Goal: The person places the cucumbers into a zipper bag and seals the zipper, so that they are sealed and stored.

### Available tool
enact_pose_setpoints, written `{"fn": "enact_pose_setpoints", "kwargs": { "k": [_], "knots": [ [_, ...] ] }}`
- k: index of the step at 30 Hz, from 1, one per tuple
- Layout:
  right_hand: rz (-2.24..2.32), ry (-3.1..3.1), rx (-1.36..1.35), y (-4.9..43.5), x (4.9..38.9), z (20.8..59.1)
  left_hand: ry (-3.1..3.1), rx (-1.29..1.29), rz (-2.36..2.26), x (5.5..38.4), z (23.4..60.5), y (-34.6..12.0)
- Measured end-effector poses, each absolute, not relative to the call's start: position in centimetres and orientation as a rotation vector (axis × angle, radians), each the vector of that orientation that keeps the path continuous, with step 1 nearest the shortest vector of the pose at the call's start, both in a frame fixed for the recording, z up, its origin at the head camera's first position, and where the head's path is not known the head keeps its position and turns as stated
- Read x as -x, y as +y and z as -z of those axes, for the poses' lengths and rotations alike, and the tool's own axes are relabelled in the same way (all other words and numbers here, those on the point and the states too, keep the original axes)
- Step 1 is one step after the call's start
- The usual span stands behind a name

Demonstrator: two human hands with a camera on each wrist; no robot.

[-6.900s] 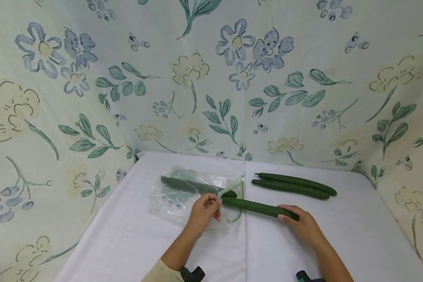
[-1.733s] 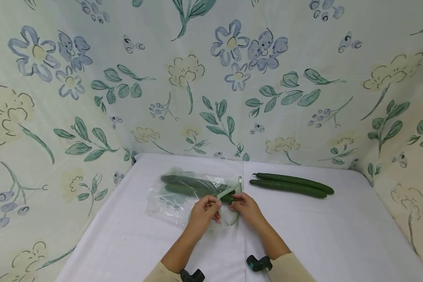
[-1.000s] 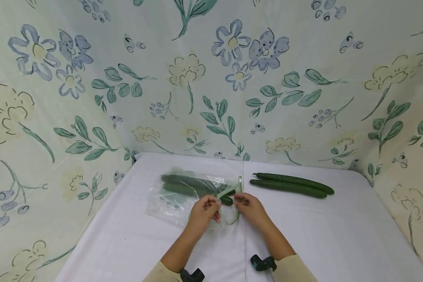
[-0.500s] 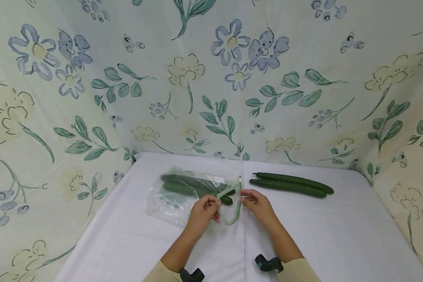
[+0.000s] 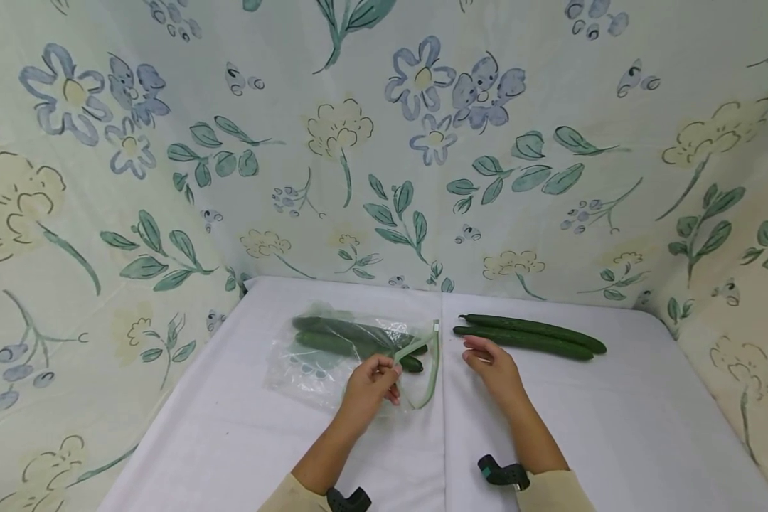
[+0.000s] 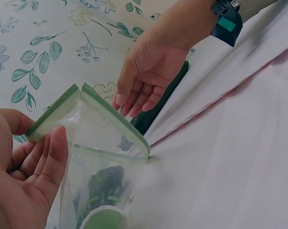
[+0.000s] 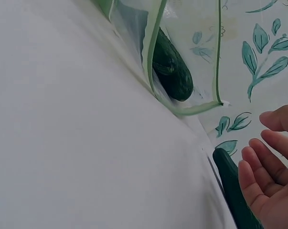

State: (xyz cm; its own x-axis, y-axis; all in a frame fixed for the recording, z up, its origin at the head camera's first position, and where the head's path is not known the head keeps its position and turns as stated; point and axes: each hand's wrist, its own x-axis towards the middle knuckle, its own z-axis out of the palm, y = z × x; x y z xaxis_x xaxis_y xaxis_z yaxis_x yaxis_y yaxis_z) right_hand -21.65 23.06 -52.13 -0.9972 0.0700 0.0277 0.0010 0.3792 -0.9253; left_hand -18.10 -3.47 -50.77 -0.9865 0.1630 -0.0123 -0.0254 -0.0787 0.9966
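My left hand [image 5: 370,385] pinches the green-edged rim of a clear zip bag [image 5: 313,359], keeping its mouth spread; the left wrist view shows thumb and fingers on that green strip [image 6: 53,109]. Inside the bag lie two cucumbers, one [image 5: 358,332] behind the other [image 5: 412,364], their ends near the mouth. To the right of the bag, my right hand [image 5: 496,370] holds nothing, its fingers loosely bent. Its fingertips are close to the near one of two cucumbers [image 5: 531,343] lying side by side; the far one [image 5: 537,324] curves behind it.
A white cloth [image 5: 230,427] covers the table, with a crease running front to back beside the bag's mouth. Floral curtains [image 5: 358,156] enclose the back and both sides. Dark wrist cameras [image 5: 502,473] sit on both forearms.
A cucumber held in the right hand earlier now lies in the bag. The right hand has since left the bag's mouth and moved right toward the loose pair. The left hand keeps its place.
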Motion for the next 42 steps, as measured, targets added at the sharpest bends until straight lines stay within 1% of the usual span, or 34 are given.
{"fn": "enact_pose_setpoints", "kwargs": {
  "k": [11,18,29,38,42],
  "knots": [
    [-1.63,-2.599,0.197,26.6,21.9,52.1,2.036,-0.174,-2.221,18.1,50.9,-3.6],
    [-1.564,-2.623,0.342,29.3,21.2,52.1,2.037,-0.18,-2.211,18.3,51.0,-3.7],
    [-1.617,-2.565,0.585,32.6,20.2,51.8,2.019,-0.159,-2.22,18.2,51.0,-3.8],
    [-1.433,-2.508,0.699,35.3,20.0,52.4,2.012,-0.149,-2.225,18.2,50.9,-3.8],
    [-1.427,-2.471,0.77,36.4,20.0,52.3,2.013,-0.146,-2.227,18.2,50.8,-3.9]
  ]
}}
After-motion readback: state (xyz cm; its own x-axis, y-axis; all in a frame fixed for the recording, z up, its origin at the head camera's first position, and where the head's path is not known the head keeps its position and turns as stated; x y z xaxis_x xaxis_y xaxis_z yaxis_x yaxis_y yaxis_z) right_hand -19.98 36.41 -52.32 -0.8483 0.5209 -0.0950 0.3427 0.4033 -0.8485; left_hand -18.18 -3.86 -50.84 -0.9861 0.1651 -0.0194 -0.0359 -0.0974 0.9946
